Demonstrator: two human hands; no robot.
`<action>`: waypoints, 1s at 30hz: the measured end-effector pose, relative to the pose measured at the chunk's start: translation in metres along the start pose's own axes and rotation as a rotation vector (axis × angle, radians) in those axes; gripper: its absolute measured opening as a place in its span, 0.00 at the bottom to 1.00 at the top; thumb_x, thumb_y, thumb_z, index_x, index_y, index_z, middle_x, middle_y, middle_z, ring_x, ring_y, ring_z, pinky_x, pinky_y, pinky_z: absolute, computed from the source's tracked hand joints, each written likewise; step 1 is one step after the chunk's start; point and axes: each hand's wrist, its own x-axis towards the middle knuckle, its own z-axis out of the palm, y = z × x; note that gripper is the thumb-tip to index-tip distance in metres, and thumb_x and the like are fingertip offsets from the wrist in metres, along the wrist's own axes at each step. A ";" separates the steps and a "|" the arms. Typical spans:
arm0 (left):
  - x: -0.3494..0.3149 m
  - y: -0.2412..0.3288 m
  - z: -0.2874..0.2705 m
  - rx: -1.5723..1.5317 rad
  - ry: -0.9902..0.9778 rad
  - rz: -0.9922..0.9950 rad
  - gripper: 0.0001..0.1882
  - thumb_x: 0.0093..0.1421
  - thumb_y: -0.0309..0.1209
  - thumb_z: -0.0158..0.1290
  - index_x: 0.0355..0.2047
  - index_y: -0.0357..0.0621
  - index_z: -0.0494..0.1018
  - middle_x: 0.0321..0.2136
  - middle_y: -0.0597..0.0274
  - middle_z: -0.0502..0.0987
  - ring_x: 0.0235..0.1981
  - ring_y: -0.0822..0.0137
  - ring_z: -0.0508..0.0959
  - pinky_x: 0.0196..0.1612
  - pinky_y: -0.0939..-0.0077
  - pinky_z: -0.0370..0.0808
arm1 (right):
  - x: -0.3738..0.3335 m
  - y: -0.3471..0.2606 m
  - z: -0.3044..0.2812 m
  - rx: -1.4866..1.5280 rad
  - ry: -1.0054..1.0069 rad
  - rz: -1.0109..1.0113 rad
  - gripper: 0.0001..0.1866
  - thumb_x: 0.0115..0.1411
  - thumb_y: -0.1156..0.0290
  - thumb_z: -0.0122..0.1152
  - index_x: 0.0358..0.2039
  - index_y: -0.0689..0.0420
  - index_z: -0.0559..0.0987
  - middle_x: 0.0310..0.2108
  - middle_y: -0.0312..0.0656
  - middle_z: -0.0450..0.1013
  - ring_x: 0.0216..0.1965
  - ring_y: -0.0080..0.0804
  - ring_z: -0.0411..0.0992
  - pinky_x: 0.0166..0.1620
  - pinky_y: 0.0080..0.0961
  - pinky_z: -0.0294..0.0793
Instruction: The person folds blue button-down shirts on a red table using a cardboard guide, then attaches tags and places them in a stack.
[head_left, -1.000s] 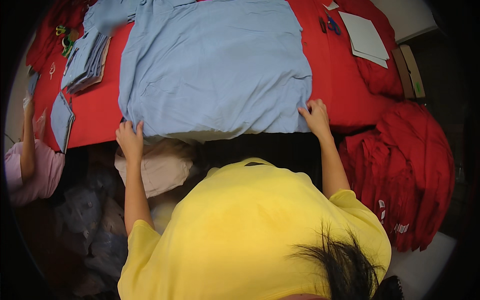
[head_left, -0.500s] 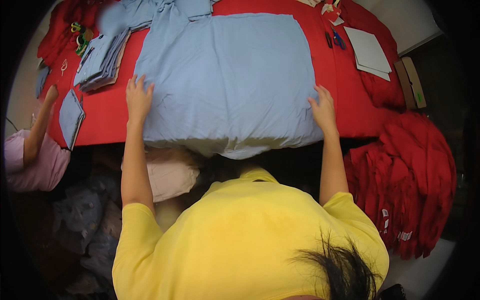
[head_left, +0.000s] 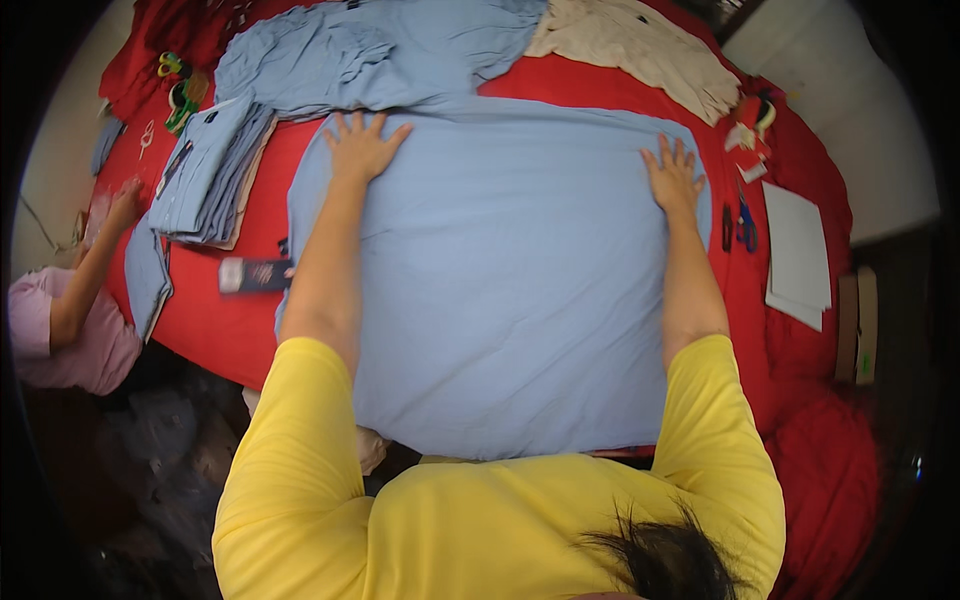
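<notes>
While both hands, left and right, lie open and flat on the blue shirt spread across the red tabletop, looks like smoothing's underway, so folding probably needs an edge pinched.

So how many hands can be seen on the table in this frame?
3. The left hand and right hand lie flat on the far part of the blue cloth. Another person's hand rests at the table's left edge; their other hand may be hidden.
</notes>
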 end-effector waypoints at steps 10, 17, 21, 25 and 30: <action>0.007 -0.006 -0.001 -0.154 0.465 0.196 0.21 0.56 0.42 0.54 0.46 0.45 0.75 0.50 0.51 0.73 0.54 0.51 0.69 0.59 0.53 0.61 | 0.012 0.013 -0.007 0.064 0.010 -0.064 0.36 0.64 0.37 0.34 0.69 0.39 0.50 0.71 0.40 0.41 0.71 0.44 0.37 0.66 0.60 0.31; -0.210 -0.123 -0.031 -0.055 0.273 0.065 0.24 0.60 0.43 0.52 0.56 0.49 0.70 0.60 0.54 0.65 0.61 0.53 0.62 0.62 0.53 0.57 | -0.243 0.035 -0.024 -0.063 0.015 -0.159 0.30 0.65 0.51 0.47 0.65 0.48 0.60 0.69 0.47 0.48 0.69 0.48 0.43 0.66 0.58 0.35; -0.222 -0.186 -0.021 0.023 0.352 -0.083 0.26 0.62 0.46 0.51 0.58 0.50 0.68 0.61 0.52 0.61 0.60 0.49 0.62 0.61 0.51 0.57 | -0.313 0.078 0.010 0.057 0.145 -0.136 0.29 0.65 0.54 0.49 0.64 0.50 0.61 0.68 0.47 0.49 0.69 0.46 0.44 0.66 0.58 0.36; -0.216 -0.179 -0.034 -0.143 0.419 -0.031 0.24 0.63 0.43 0.50 0.58 0.50 0.68 0.59 0.50 0.64 0.59 0.48 0.63 0.60 0.53 0.58 | -0.330 0.088 0.005 0.023 0.203 -0.068 0.29 0.65 0.55 0.49 0.64 0.50 0.62 0.68 0.47 0.50 0.69 0.46 0.46 0.66 0.59 0.38; -0.273 -0.166 -0.020 -0.102 0.277 0.095 0.23 0.64 0.39 0.49 0.58 0.49 0.67 0.58 0.49 0.65 0.58 0.49 0.65 0.59 0.56 0.61 | -0.394 0.092 0.004 -0.015 0.132 -0.040 0.30 0.64 0.55 0.50 0.65 0.48 0.60 0.67 0.48 0.51 0.69 0.46 0.46 0.65 0.59 0.39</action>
